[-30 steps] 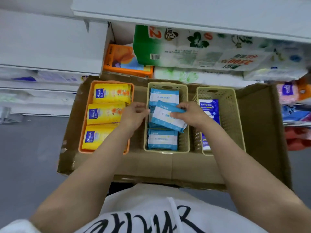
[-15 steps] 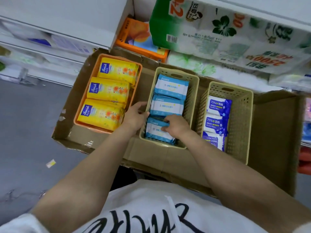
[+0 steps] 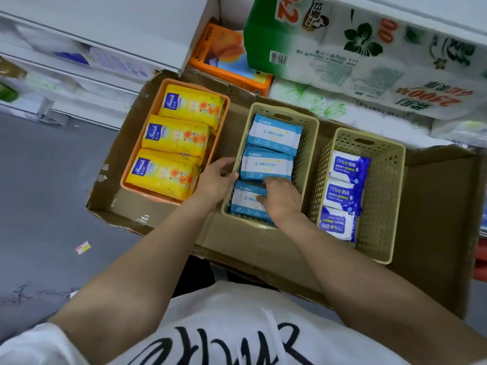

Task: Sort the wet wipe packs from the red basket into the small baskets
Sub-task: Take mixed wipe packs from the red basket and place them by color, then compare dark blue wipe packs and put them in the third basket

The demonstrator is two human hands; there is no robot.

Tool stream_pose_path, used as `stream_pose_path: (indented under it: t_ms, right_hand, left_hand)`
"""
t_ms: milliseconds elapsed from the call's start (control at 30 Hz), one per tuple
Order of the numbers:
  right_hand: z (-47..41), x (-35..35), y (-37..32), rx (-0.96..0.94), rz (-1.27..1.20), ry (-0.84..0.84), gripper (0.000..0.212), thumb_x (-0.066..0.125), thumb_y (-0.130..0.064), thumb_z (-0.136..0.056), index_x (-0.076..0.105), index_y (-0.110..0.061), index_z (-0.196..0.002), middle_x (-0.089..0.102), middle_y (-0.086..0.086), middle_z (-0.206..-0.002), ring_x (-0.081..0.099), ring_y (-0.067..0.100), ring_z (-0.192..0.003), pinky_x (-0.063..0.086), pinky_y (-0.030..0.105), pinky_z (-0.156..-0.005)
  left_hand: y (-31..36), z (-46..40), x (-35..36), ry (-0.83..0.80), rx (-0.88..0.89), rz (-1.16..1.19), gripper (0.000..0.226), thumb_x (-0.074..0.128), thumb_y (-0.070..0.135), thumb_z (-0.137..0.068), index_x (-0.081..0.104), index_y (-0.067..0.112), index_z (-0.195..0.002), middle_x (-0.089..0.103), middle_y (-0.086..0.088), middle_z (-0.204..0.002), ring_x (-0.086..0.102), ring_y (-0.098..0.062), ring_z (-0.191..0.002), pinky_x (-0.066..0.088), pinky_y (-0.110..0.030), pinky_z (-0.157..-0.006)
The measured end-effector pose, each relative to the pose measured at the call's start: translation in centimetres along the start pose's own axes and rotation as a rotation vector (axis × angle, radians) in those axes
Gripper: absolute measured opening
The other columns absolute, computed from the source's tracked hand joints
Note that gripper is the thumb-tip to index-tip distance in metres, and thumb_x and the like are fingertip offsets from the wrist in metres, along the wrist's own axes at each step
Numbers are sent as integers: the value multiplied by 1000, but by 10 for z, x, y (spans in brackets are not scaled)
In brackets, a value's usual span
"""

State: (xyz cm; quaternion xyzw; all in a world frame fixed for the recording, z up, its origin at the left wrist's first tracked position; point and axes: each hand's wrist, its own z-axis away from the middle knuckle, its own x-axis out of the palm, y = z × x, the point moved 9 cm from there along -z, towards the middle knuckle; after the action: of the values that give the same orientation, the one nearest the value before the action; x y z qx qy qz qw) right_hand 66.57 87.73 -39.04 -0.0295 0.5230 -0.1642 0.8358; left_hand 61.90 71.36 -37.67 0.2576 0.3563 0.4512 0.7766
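My right hand pinches the near light-blue pack flat into the middle basket, while my left hand curls on its rim, steadying it, I'd say.

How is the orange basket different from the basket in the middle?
The orange basket has smooth walls; the middle basket is beige with walls full of little holes and a handle slot. The orange basket holds three yellow packs; the middle basket holds light blue and white packs. No hand is in the orange basket; the right hand reaches into the middle basket. Both sit in the same cardboard box, packs in a row.
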Motion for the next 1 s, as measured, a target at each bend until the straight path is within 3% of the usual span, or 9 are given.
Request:
stream_pose_path:
  t_ms: [100,167,367,500,567,633,733,867,1000]
  right_hand:
    - [0,0,-2,-4,26,-2,38,67,-37,-90,59,-14,-119,61,7,-118,54,25,-114,48,36,-90]
    - [1,0,-3,-10,42,-3,38,66,-38,-91,59,-14,-119,61,8,-117,55,26,-113,48,36,-89]
    - [2,-3,-11,-40,137,-96,41,64,-41,-91,58,-15,-121,62,8,-118,56,26,-111,47,34,-82]
    - [3,-25,-16,23,148,-188,37,65,-43,-88,64,-16,-114,66,8,-115,61,26,-104,46,30,-74]
    - [0,-47,-25,54,149,-213,36,66,-42,-87,67,-15,-111,67,7,-114,62,25,-102,52,33,-80]
    - [0,-76,-47,66,148,-202,41,65,-42,-89,67,-14,-118,64,8,-123,60,27,-109,51,34,-86]
    - [4,-130,-103,32,104,-70,47,66,-41,-91,60,-15,-130,61,7,-130,58,27,-115,49,36,-89]
    - [25,-186,-200,-88,93,201,38,64,-37,-91,62,-18,-124,66,6,-123,61,27,-110,51,40,-88]
    - [46,-200,-305,-214,73,412,40,62,-38,-92,61,-19,-127,66,5,-123,60,28,-114,50,39,-89]
  left_hand:
    - [-1,-1,1,21,6,-15,42,59,19,-97,54,34,-135,56,2,-122,52,-13,-110,47,-15,-56]
    - [-1,-1,2,43,18,-24,42,58,18,-97,53,34,-135,56,3,-127,49,-9,-107,41,-10,-51]
    - [5,2,-5,85,39,-73,40,59,18,-96,54,28,-135,55,-1,-136,52,-21,-125,46,-21,-73]
    - [25,16,-27,52,114,-97,43,61,23,-95,52,22,-137,59,-5,-131,56,-22,-118,51,-32,-93]
    - [38,24,-49,34,160,-101,39,60,24,-96,55,18,-133,62,-8,-123,59,-23,-111,53,-39,-92]
    - [50,32,-83,29,219,-127,33,59,27,-96,60,17,-127,62,-5,-115,61,-23,-104,51,-31,-79]
    - [62,46,-152,31,310,-224,32,59,32,-96,62,18,-124,63,-2,-113,62,-15,-91,45,-25,-66]
    - [66,68,-260,110,458,-510,35,61,34,-92,62,17,-123,64,-6,-123,59,-24,-112,45,-31,-87]
    - [53,91,-392,301,558,-687,39,56,37,-95,55,21,-131,56,-6,-129,52,-27,-120,44,-37,-92]
